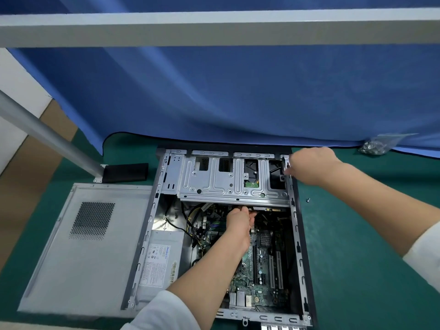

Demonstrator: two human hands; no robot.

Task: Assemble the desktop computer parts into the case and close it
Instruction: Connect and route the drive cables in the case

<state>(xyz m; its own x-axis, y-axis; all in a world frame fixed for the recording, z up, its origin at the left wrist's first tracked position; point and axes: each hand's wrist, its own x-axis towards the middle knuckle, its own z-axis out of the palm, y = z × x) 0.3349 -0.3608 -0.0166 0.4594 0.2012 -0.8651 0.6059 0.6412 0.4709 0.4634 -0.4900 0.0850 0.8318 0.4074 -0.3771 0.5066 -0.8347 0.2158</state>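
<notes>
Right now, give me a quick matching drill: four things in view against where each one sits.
Things:
1. side panel
2. loose screw
3. bag of screws
4. power supply

Places:
A. on the green mat right of the case
B. inside the case, near-left corner
C. flat on the table left of the case
D. far right, at the blue cloth's edge

Pairs: 1-C, 2-A, 3-D, 4-B

a green tabletop (357,234) is carrying an open computer case (296,234), its side panel (78,253) lying alongside, a loose screw (307,200) and a bag of screws (378,145).
</notes>
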